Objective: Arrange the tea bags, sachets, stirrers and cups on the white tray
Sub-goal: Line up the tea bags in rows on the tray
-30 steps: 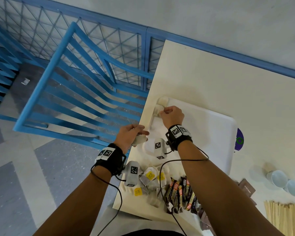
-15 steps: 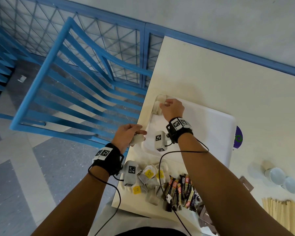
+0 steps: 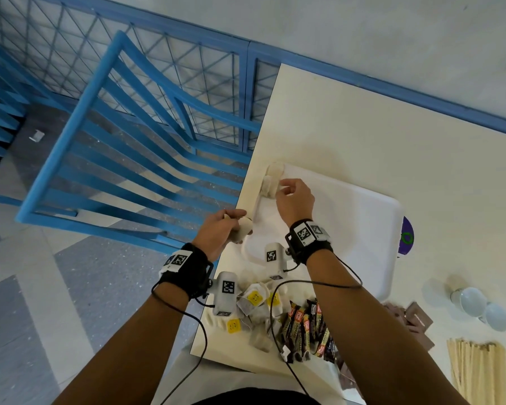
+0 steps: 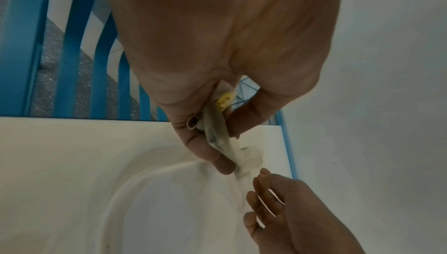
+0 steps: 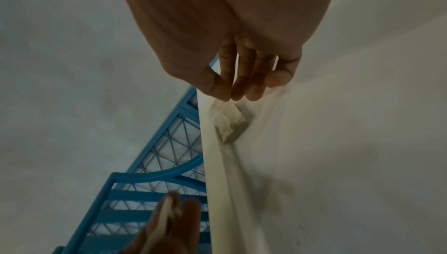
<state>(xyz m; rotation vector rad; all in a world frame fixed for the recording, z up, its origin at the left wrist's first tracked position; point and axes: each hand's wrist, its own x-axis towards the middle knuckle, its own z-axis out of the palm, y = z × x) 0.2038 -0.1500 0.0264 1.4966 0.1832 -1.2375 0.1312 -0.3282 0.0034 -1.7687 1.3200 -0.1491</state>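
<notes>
Left hand [image 3: 216, 232] pinches a pale paper tea bag with a yellow tag [image 4: 219, 134] between thumb and curled fingers; the bag hangs edge-on out of the pinch, tag tucked up near the palm. The hand sits over the table edge, just off the left rim of the white plastic tray [image 3: 362, 229].

Right hand [image 3: 294, 200] is ahead and to the right of that grip, at the tray's far-left corner. Its fingertips [image 5: 238, 91] are bunched loosely together, pointing down, directly over two pale tea bags [image 3: 270, 181] lying against the tray's left rim. Cannot tell whether the tips touch a bag or hold one; nothing visibly gripped in the right wrist view, where one placed bag [image 5: 227, 122] lies just below the fingers.

Behind the left grip, toward the body: loose pile of tea bags with yellow tags [image 3: 256, 302] on the cream table [image 3: 362, 127], off the tray. Right of that pile, a cluster of dark sachets with red and orange print [image 3: 307, 325]. Further right, past the right forearm: brown square packets [image 3: 418, 320], two white cups [image 3: 479, 306] lying side by side, and a bundle of light wooden stirrers [image 3: 476, 372]. All of these off the tray.

Purple disc [image 3: 406, 239] pokes out from under the tray's right edge. Blue slatted chair [image 3: 114, 147] left of the table.
</notes>
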